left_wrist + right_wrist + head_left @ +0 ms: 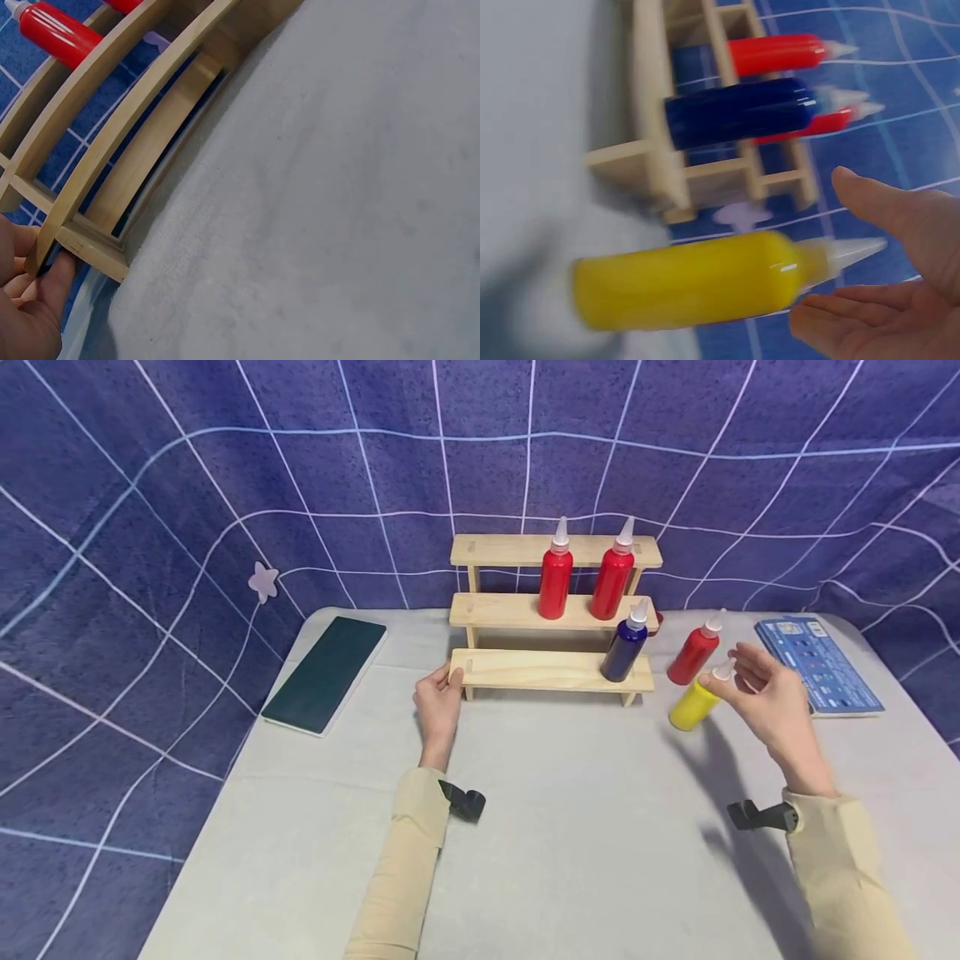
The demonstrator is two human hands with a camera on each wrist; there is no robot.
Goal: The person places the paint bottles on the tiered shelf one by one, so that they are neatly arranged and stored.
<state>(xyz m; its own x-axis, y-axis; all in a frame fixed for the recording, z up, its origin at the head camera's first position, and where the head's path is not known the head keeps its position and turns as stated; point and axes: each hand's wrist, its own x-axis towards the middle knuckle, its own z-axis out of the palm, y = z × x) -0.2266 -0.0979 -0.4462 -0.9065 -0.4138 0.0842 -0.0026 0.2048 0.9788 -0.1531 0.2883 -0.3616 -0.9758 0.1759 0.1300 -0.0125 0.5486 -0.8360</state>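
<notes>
A three-tier wooden display rack [525,668] stands at the back of the table. My left hand [437,706] pinches the left end of its lowest shelf between thumb and fingers. Beyond the rack's right end, a yellow squeeze bottle [692,708] with a white pointed cap stands on the table. Around its cap my right hand [776,702] spreads thumb and fingers apart; the right wrist view shows a gap between the thumb [881,202] and the nozzle. Just behind is a red squeeze bottle [693,656]. A dark blue squeeze bottle [624,653] occupies the lowest shelf's right end.
Two red bottles, one left [553,585] and one right [611,583], stand on the middle shelf. A dark green notebook [326,675] lies at the left and a blue printed book [821,664] at the right. A blue gridded cloth [480,468] hangs behind the table.
</notes>
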